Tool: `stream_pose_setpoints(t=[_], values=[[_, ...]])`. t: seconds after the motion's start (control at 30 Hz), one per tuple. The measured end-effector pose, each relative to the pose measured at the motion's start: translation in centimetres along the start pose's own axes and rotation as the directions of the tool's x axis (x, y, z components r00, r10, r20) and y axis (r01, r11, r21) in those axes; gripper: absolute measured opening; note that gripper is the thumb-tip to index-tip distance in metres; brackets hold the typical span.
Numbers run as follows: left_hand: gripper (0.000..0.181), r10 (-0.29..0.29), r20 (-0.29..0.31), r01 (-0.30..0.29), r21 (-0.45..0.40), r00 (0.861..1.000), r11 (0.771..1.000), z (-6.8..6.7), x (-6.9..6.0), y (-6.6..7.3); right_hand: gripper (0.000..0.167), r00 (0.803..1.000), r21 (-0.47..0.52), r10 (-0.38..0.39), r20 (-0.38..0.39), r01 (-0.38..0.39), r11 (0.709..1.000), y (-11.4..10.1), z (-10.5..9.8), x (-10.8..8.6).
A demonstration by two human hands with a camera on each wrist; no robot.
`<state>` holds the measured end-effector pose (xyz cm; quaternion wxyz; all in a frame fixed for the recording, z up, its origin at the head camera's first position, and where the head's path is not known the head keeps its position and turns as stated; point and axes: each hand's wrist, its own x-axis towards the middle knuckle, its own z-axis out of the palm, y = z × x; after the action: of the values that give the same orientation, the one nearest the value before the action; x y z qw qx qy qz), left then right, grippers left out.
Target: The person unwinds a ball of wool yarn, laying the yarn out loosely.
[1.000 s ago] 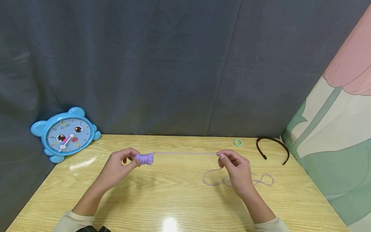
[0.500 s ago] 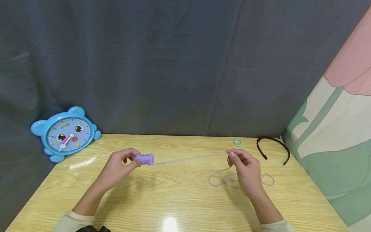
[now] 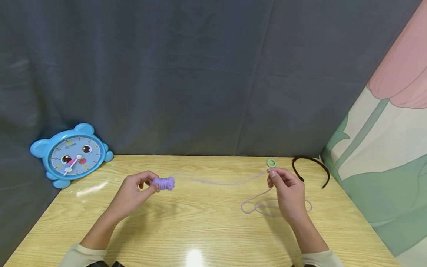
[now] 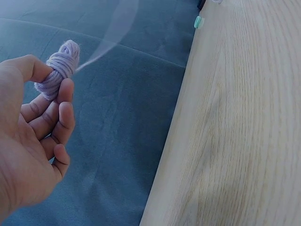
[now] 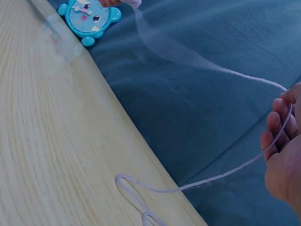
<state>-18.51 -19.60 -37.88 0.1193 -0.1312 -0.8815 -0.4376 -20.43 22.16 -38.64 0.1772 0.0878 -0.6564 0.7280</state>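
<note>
A small purple yarn bundle [image 3: 164,183], wound tight round its middle, is pinched at its left end by my left hand [image 3: 135,193]. In the left wrist view the thumb and fingers grip the yarn bundle [image 4: 61,68]. A loose strand [image 3: 220,184] runs from it across to my right hand [image 3: 288,191], sagging between them. Thumb and forefinger of the right hand pinch this strand. From there the yarn drops to loops [image 3: 248,211] lying on the table, partly hidden behind the right hand. The right wrist view shows the strand [image 5: 254,77] blurred near the bundle.
On the left a blue bear-shaped clock [image 3: 75,159] leans against the dark curtain [image 3: 186,81]. A green ring [image 3: 271,163] and a black headband [image 3: 313,159] lie at the back right of the wooden table [image 3: 200,230]. A patterned wall [image 3: 383,167] borders the right side.
The right hand has moved to the right, holding the strand. The yarn between the hands was taut and straight; now it hangs in a wavy sag. The left hand has hardly moved.
</note>
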Motion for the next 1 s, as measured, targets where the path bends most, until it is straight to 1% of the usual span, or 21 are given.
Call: stream_pose_setpoints(t=[0.13, 0.47, 0.73, 1.0], values=[[0.008, -0.002, 0.003, 0.002, -0.002, 1.000, 1.000, 0.0, 0.0, 0.0, 0.011, 0.999, 0.013, 0.011, -0.045, -0.011, 1.000, -0.2, -0.5, 0.3], [0.007, 0.001, -0.002, -0.001, 0.001, 1.000, 1.000, 0.0, 0.1, -0.1, 0.012, 0.989, 0.157, -0.004, -0.148, 0.027, 0.987, -0.5, -1.9, 1.3], [0.008, 0.000, -0.002, 0.000, -0.001, 1.000, 1.000, -0.1, 0.1, -0.2, 0.014, 0.975, 0.279, 0.003, -0.224, 0.061, 0.958, -0.9, -2.9, 2.0], [0.007, 0.000, -0.007, 0.000, 0.006, 1.000, 1.000, -0.2, 0.0, -0.1, 0.015, 0.967, 0.336, -0.018, -0.252, 0.105, 0.936, -1.1, -3.8, 2.4]])
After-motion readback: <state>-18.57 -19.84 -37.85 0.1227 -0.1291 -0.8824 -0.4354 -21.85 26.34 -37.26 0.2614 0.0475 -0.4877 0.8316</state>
